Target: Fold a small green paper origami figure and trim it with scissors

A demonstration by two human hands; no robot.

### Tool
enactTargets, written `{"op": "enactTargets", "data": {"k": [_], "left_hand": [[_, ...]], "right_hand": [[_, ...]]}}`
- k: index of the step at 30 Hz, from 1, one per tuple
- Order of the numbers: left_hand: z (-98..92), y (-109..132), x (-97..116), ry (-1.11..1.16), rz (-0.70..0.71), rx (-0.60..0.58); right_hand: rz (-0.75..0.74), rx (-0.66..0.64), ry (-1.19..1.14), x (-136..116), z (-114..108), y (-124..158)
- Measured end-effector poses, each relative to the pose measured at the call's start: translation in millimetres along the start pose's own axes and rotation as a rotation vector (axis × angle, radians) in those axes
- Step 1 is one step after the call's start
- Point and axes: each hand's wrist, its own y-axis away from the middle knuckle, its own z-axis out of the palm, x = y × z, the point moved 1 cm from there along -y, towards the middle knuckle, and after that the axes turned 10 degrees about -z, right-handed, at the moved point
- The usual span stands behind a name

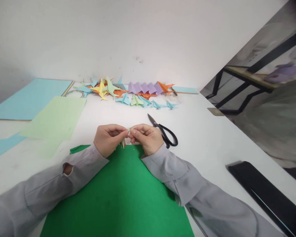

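Observation:
Between my two hands is a small piece of pale green folded paper, mostly hidden by the fingers. My left hand pinches it with thumb and forefinger, and one pointed tip hangs below. From the other side my right hand grips it in a pinch too, the thumbs nearly meeting. Both hands are above the far edge of a green sheet. Just beyond my right hand lie black-handled scissors, with their blades pointing away to the left.
Folded paper figures in several colours line the wall, beside a purple pleated paper strip. On the left lie a light green sheet and a blue sheet. A long black object rests near the table's right edge.

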Motion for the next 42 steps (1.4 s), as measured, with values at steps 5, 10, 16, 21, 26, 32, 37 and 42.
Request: {"op": "enactTargets", "data": {"k": [5,10,16,21,26,32,37,42], "left_hand": [[0.8,0.2,0.3,0.002,0.004,0.007],[-0.1,-0.8,-1.9,-0.02,0.017,0.014],[-0.7,-0.8,-3.2,-0.017,0.027,-0.001],[0.3,-0.2,-1.2,-0.016,0.02,0.008],[-0.2,-0.7,-1.2,-0.025,0.014,0.022],[-0.2,-0.7,-2.1,-0.026,0.016,0.013],[0.0,0.4,-1.2,0.0,0.008,-0.006],[0.9,-0.1,-1.0,0.021,-0.01,-0.01]], "right_hand": [[-0.005,-0.018,-0.007,-0.3,0.1,0.0],[-0.003,-0.022,-0.026,-1.0,1.2,-0.4],[-0.032,-0.036,-0.038,-0.9,0.2,-0.9],[-0.031,-0.025,0.022,-0.8,-0.6,-0.7],[-0.052,-0.02,0.015,0.9,-0.3,-1.0],[-0.096,-0.049,0.038,0.7,-1.2,-0.5],[-0.16,-0.072,0.112,-2.3,-1.6,0.5],[-0.204,-0.109,0.196,-7.7,-0.1,3.3]]}}
